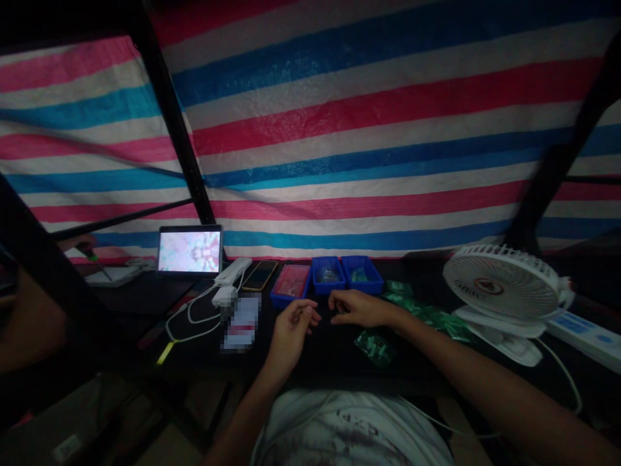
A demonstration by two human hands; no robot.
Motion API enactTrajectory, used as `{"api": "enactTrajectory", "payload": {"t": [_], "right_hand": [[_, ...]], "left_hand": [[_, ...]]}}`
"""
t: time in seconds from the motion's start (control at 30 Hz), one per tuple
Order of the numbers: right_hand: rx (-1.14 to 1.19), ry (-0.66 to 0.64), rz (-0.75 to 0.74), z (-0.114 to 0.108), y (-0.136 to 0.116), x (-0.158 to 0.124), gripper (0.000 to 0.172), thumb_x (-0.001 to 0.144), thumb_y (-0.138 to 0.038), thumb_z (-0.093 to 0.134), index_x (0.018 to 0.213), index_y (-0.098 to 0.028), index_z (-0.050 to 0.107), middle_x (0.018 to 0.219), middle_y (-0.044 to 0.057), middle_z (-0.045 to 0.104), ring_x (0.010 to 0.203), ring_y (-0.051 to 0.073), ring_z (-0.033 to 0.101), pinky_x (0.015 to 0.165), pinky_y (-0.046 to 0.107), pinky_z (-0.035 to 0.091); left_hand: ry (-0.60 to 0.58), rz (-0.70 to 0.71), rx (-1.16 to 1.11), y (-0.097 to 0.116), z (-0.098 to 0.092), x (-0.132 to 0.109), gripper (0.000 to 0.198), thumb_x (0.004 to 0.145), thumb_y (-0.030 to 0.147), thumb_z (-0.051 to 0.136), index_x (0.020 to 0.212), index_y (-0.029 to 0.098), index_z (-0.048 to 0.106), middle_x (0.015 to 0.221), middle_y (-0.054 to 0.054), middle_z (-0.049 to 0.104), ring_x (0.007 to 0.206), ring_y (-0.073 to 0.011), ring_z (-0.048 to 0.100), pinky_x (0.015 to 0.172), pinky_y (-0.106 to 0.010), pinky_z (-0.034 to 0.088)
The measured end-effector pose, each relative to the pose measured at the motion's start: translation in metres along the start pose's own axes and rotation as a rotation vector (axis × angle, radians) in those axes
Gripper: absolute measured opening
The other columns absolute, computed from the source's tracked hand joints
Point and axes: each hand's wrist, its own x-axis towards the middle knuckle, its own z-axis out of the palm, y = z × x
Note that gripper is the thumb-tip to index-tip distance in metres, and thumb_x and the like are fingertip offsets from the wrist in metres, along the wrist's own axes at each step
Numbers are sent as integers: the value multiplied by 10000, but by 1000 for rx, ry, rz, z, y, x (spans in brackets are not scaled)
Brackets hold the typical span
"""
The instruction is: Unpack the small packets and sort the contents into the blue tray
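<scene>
Presently both hands sit low over a dark tabletop [334, 353]. The left hand [291, 333] is loosely curled, fingertips drawn together; whether it pinches something small, I cannot tell. The right hand [361, 308] is open and relaxed, fingers slightly bent, nothing visible in it. Nearest the right hand: two blue plastic trays [328, 277] [361, 277], side by side just ahead, contents too dim to identify, and green packets [427, 317] lying flat on the table toward a white desk fan [502, 283]. A further green packet [376, 348] lies just below the right hand — not touching. A pixelated card [242, 321] lies left of the left hand; a blue tray [279, 299] holding a red item stands ahead of it.
</scene>
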Motion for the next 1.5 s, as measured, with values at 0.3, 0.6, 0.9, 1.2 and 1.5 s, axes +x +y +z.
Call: {"api": "enactTrajectory", "payload": {"t": [0.3,0.6,0.9,1.2,1.5], "right_hand": [[84,296,-50,8,-7,6,164,933,-352,675,984,-198,700,917,35,692,872,211,595,760,291,409],[406,403,-43,14,-3,10,330,1017,-485,496,1148,-211,625,910,13,598,733,156,528,670,268,406],[642,244,13,20,-2,11,370,940,-402,617,1257,-219,564,971,9,556,698,120,559,606,244,434],[686,267,-19,17,-4,13,300,819,-181,643,1119,-178,641,842,-13,617,739,137,600,699,270,462],[596,313,-23,11,-9,12,251,811,-161,598,1049,-175,676,816,-8,614,739,143,571,696,268,435]], "left_hand": [[-41,-27,10,-1,1,0,284,922,419,609,1029,165,678,847,-54,693,756,-166,642,635,-245,470],[-63,-66,46,-2,2,-1,302,917,424,608,1063,168,673,903,-70,698,784,-177,639,654,-260,471],[-74,-55,64,-4,1,0,285,932,402,592,1087,175,668,969,-84,701,798,-175,644,658,-261,477],[-55,-56,54,-3,1,-1,299,917,432,616,1066,179,677,950,-84,712,782,-179,650,647,-260,479],[-49,-61,47,-4,2,0,300,909,435,627,1065,186,686,968,-85,718,792,-183,659,646,-256,478]]}}
